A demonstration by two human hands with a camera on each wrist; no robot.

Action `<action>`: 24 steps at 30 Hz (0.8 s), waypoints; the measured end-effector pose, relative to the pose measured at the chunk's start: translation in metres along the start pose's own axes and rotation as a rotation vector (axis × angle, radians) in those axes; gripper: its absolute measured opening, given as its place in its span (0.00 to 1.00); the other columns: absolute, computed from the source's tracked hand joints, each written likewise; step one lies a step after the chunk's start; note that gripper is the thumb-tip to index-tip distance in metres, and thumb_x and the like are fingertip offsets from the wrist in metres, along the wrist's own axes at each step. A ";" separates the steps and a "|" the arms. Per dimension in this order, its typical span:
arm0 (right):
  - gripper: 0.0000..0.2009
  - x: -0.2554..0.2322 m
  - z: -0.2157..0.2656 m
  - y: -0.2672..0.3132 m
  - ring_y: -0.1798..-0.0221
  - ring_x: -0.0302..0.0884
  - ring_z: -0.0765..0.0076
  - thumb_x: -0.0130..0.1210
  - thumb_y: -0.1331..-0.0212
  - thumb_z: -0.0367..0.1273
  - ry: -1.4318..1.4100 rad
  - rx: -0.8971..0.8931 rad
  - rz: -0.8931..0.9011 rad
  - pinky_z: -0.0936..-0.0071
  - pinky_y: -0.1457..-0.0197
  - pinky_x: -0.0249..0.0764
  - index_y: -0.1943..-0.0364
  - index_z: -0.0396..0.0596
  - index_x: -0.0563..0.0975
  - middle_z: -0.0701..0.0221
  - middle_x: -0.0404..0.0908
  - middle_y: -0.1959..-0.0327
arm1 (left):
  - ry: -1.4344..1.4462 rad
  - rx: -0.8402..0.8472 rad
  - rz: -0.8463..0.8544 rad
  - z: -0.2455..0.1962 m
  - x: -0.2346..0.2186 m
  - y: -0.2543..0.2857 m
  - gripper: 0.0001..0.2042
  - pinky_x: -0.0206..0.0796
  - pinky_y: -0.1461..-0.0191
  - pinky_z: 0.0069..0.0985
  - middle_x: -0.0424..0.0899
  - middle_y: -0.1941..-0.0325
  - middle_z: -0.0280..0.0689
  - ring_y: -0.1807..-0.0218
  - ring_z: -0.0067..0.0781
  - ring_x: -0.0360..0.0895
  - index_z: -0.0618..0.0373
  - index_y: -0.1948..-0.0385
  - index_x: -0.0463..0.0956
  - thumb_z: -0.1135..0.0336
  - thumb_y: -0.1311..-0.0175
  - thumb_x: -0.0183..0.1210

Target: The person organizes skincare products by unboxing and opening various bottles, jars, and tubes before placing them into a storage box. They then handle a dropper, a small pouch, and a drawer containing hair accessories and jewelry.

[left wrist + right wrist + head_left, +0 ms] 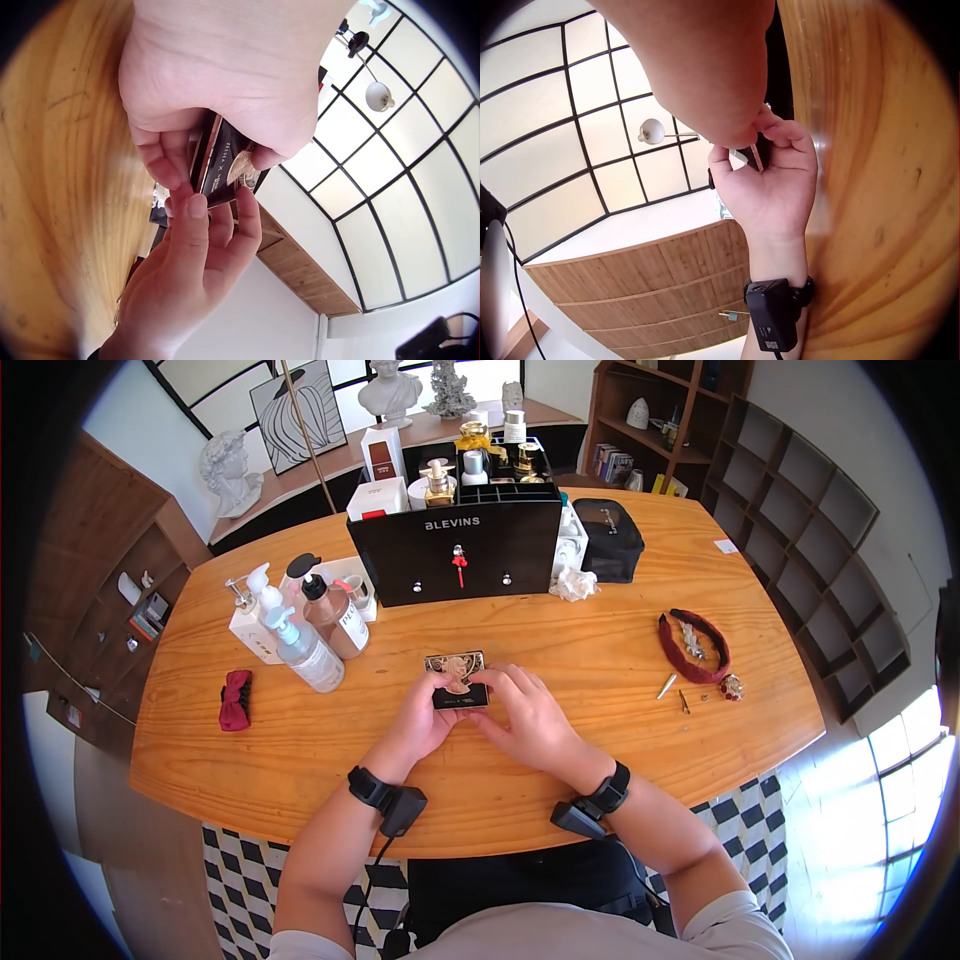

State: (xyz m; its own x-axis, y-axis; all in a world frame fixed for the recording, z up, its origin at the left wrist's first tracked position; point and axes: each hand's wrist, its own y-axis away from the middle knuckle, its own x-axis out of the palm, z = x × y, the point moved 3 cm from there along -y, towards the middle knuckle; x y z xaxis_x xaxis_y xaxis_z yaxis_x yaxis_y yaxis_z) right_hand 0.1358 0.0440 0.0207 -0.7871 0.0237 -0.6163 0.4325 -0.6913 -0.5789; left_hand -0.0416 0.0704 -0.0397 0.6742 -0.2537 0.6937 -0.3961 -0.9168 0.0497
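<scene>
Case: the small black case (453, 701) with gold ornament is between your two hands, over the middle of the bench (580, 800), roughly midway from left edge to right edge.
Lie of the case: its ornamented face is turned up toward you, with small lettering along the side nearer you; foreshortening leaves its long axis unclear.
Nearer hand: neither is clearly nearer; both touch the case, your left hand (424, 722) on its left, your right hand (535, 722) on its right.
Left hand: closed round the case, thumb over the ornamented face, other fingers curled behind it.
Right hand: thumb at the near side, bent fingers at the right side, pinching the case.
Arms: your forearms reach in from the near edge and converge at the case, a black wrist camera on each.
Beyond the case: a black organizer (395, 565) stands toward the far edge.
Left side: a red bow (235, 701) lies toward the left edge, with pump bottles (311, 660) between it and the organizer.
Right side: a dark red headband (717, 640) lies toward the right edge, well apart from your right hand.
</scene>
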 end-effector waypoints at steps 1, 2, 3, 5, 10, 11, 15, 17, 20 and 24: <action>0.23 0.001 -0.001 0.000 0.44 0.76 0.49 0.68 0.47 0.29 -0.015 0.021 0.017 0.57 0.41 0.73 0.46 0.47 0.74 0.59 0.76 0.46 | -0.009 0.001 -0.023 -0.001 0.003 0.001 0.17 0.76 0.47 0.34 0.85 0.51 0.40 0.52 0.33 0.83 0.61 0.48 0.76 0.62 0.28 0.45; 0.24 -0.001 0.001 0.000 0.42 0.74 0.48 0.68 0.48 0.28 0.034 -0.003 -0.014 0.56 0.40 0.72 0.45 0.48 0.74 0.58 0.74 0.44 | -0.017 0.001 -0.047 -0.002 0.008 0.002 0.17 0.76 0.47 0.34 0.84 0.51 0.39 0.51 0.33 0.83 0.60 0.47 0.76 0.62 0.28 0.44; 0.24 -0.003 0.005 -0.001 0.40 0.73 0.46 0.67 0.48 0.28 0.083 -0.026 -0.044 0.55 0.38 0.71 0.45 0.49 0.74 0.57 0.72 0.41 | -0.025 0.001 -0.070 -0.002 0.010 0.002 0.18 0.76 0.47 0.34 0.84 0.50 0.39 0.50 0.33 0.83 0.60 0.46 0.75 0.61 0.28 0.43; 0.25 -0.004 0.006 -0.001 0.37 0.70 0.44 0.66 0.49 0.28 0.130 -0.042 -0.063 0.53 0.36 0.69 0.44 0.50 0.74 0.55 0.69 0.38 | -0.053 -0.021 -0.070 -0.001 0.007 0.002 0.18 0.76 0.46 0.34 0.84 0.49 0.38 0.49 0.32 0.82 0.59 0.45 0.75 0.61 0.27 0.43; 0.25 -0.004 0.006 -0.001 0.34 0.68 0.43 0.65 0.52 0.26 0.153 -0.065 -0.052 0.52 0.35 0.68 0.45 0.55 0.77 0.53 0.67 0.35 | -0.067 -0.039 -0.034 0.004 0.004 0.002 0.18 0.76 0.45 0.34 0.84 0.48 0.37 0.47 0.31 0.81 0.56 0.44 0.75 0.62 0.26 0.42; 0.25 -0.004 0.005 -0.001 0.34 0.68 0.43 0.65 0.52 0.26 0.152 -0.067 -0.048 0.51 0.35 0.68 0.45 0.55 0.77 0.53 0.67 0.35 | -0.066 -0.036 -0.035 0.004 0.005 0.002 0.18 0.76 0.45 0.34 0.84 0.48 0.37 0.47 0.30 0.81 0.56 0.43 0.75 0.62 0.26 0.42; 0.24 -0.004 0.004 -0.002 0.34 0.69 0.43 0.65 0.51 0.26 0.149 -0.072 -0.038 0.51 0.35 0.68 0.46 0.55 0.78 0.53 0.68 0.35 | -0.066 -0.031 -0.010 0.003 0.006 0.003 0.18 0.76 0.45 0.33 0.83 0.47 0.36 0.46 0.30 0.81 0.56 0.43 0.74 0.62 0.27 0.42; 0.24 -0.004 0.004 -0.002 0.34 0.69 0.43 0.65 0.51 0.27 0.145 -0.069 -0.038 0.51 0.35 0.68 0.46 0.55 0.78 0.53 0.68 0.35 | -0.078 -0.025 -0.010 0.003 0.006 0.002 0.18 0.76 0.44 0.33 0.83 0.47 0.36 0.46 0.30 0.81 0.56 0.43 0.74 0.62 0.27 0.42; 0.23 -0.004 0.004 -0.002 0.34 0.69 0.43 0.65 0.51 0.27 0.140 -0.063 -0.036 0.51 0.35 0.68 0.46 0.55 0.78 0.53 0.68 0.35 | -0.103 -0.016 -0.036 0.003 0.005 0.002 0.17 0.77 0.45 0.32 0.83 0.47 0.36 0.46 0.29 0.81 0.56 0.43 0.74 0.62 0.26 0.42; 0.23 -0.003 0.002 -0.001 0.34 0.69 0.43 0.65 0.50 0.27 0.141 -0.058 -0.033 0.51 0.35 0.68 0.46 0.55 0.78 0.54 0.68 0.35 | -0.155 -0.005 -0.022 0.005 0.000 0.001 0.19 0.76 0.42 0.35 0.82 0.44 0.38 0.44 0.32 0.80 0.57 0.42 0.73 0.61 0.26 0.40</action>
State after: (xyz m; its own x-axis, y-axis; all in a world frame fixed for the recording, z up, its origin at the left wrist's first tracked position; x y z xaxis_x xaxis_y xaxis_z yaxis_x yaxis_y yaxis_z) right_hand 0.1369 0.0432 0.0241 -0.7339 0.1496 -0.6626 0.4353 -0.6453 -0.6278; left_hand -0.0385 0.0678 -0.0429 0.7708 -0.2786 0.5729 -0.3830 -0.9213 0.0673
